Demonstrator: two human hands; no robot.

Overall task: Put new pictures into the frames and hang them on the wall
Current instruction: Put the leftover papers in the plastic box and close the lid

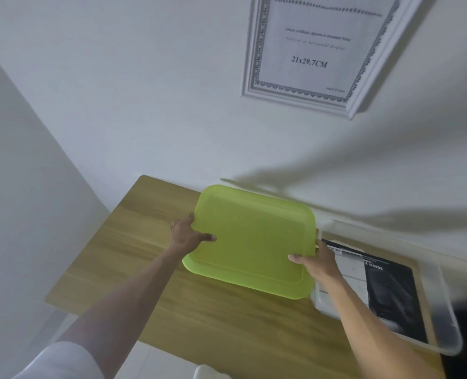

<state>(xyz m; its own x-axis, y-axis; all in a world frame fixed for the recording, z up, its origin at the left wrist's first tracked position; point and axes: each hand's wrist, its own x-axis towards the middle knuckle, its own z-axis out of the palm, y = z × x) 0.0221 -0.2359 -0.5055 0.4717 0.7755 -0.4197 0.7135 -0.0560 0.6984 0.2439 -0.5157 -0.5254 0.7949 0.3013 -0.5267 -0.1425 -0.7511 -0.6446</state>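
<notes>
A white ornate picture frame (pixel 295 95) hangs on the wall at the upper right, holding a printed sheet that reads 21x29.7CM. Below it, over the wooden table (pixel 133 242), both my hands hold a lime-green plastic lid (pixel 251 242) slightly tilted. My left hand (pixel 189 236) grips the lid's left edge with the thumb on top. At the lid's right edge my right hand (pixel 315 262) grips it, thumb on top as well. A clear plastic box (pixel 440 294) lies open to the right, with dark and white printed sheets (pixel 385 291) inside.
The table stands against the white wall, its left and front edges in view. A white floor shows below the table's front edge. A white object (pixel 207 372) peeks in at the bottom middle.
</notes>
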